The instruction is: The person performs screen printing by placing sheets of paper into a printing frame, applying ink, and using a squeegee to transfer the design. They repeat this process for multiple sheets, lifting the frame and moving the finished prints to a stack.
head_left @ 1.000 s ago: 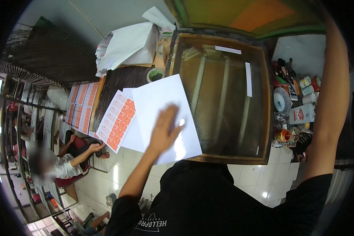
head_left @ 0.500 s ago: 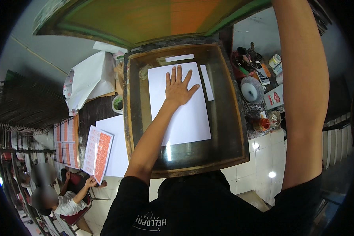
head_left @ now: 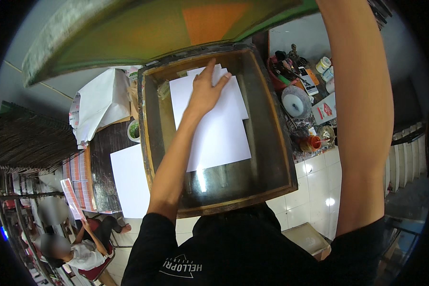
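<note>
My left hand (head_left: 206,91) lies on a white sheet of paper (head_left: 219,138), near its far end. Index finger and thumb are stretched apart; the other fingers are partly hidden. The sheet rests on the glass of a wood-framed table (head_left: 267,167). Its far and right edges meet or overlap two white strips, the far strip (head_left: 218,67) and the right strip (head_left: 244,107); I cannot tell which lies on top. Above the table a green-framed screen (head_left: 152,33) with an orange patch is tilted up. My right forearm (head_left: 360,95) reaches past the top edge, so that hand is out of sight.
Another white sheet (head_left: 130,183) sits at the left, beside a cup of green stuff (head_left: 134,129) and crumpled white paper (head_left: 102,97). Rightward stand a cluttered bench with a phone (head_left: 308,82), jars and an orange pot (head_left: 311,143). A seated person (head_left: 83,255) holds a printed sheet (head_left: 72,199).
The white sheet has shifted away from me and reached the strips, with my left hand on it. The seated person's printed sheet has moved left, off the white sheet beside the table.
</note>
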Demonstrator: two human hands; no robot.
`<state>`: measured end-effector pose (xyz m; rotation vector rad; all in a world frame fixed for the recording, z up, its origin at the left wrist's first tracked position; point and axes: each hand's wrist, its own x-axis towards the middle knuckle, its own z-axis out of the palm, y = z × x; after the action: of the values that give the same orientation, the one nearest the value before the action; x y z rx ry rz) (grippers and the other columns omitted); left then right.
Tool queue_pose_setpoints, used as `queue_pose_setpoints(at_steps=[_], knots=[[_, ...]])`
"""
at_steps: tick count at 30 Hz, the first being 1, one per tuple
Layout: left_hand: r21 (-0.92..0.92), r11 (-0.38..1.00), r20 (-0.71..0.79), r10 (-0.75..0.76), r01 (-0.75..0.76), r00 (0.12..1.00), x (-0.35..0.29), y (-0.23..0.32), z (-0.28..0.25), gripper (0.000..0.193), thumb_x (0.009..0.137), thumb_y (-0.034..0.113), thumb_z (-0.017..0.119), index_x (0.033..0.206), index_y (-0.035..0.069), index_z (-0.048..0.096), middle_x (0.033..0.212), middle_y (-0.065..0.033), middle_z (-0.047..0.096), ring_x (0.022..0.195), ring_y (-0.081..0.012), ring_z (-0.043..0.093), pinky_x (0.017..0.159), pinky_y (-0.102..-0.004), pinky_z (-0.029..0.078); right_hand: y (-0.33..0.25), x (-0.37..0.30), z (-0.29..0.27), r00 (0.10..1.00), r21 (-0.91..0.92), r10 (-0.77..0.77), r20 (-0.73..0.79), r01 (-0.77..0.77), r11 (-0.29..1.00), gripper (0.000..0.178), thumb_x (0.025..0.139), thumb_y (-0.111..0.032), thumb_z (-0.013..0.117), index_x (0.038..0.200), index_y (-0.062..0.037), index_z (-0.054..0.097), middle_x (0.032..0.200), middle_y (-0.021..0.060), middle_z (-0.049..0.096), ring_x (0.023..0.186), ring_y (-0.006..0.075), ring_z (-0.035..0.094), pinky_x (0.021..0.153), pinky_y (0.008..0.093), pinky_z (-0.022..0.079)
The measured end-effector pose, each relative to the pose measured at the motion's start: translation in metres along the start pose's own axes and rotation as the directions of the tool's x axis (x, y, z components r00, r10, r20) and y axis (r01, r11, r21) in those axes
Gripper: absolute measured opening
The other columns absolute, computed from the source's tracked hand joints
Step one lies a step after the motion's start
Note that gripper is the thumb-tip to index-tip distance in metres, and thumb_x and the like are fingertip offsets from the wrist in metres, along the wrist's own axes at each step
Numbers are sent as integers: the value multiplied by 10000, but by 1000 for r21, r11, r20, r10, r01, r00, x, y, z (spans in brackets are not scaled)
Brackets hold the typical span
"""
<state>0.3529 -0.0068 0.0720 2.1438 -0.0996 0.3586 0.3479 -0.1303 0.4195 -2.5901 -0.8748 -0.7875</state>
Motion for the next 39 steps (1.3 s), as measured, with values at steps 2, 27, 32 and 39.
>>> queue_pose_setpoints(at_steps=[2, 27, 32, 39], knots=[[-418, 905, -29, 66, -72, 997, -31, 72, -54, 626, 980, 372, 622, 1419, -53, 481, 1323, -264, 615, 1242, -322, 607, 1089, -391, 428, 18, -23, -7, 991, 68, -59, 117, 51, 996, 347, 883, -137, 511, 1006, 134, 690, 950, 372, 675, 906, 435, 706, 839, 464, 548], [-584, 342, 216, -808, 736, 548, -340, 41, -47, 268, 907, 163, 742, 723, -30, 722, 560, -19, 616, 477, -62, 538, 468, -231, 405, 64, -61, 396, 961, 7, -202, 189, 205, 979, 309, 899, -190, 663, 1157, -42, 581, 1061, 180, 629, 1044, 334, 585, 888, 476, 433], [-577, 369, 214, -793, 729, 570, -338, 38, -47, 256, 906, 157, 741, 734, -32, 722, 578, -26, 632, 471, -64, 536, 464, -232, 406, 69, -38, 378, 857, 41, -114, 503, 108, 993, 427, 913, -297, 659, 1219, -17, 554, 1169, 226, 652, 1143, 395, 594, 971, 505, 431], [-574, 414, 215, -756, 706, 618, -331, 40, -51, 265, 918, 160, 724, 725, -20, 710, 610, -42, 654, 461, -68, 531, 444, -236, 400, 45, -104, 327, 772, 183, -177, 611, 80, 980, 353, 930, -265, 639, 1148, -8, 534, 1096, 254, 648, 1110, 441, 584, 949, 532, 434]])
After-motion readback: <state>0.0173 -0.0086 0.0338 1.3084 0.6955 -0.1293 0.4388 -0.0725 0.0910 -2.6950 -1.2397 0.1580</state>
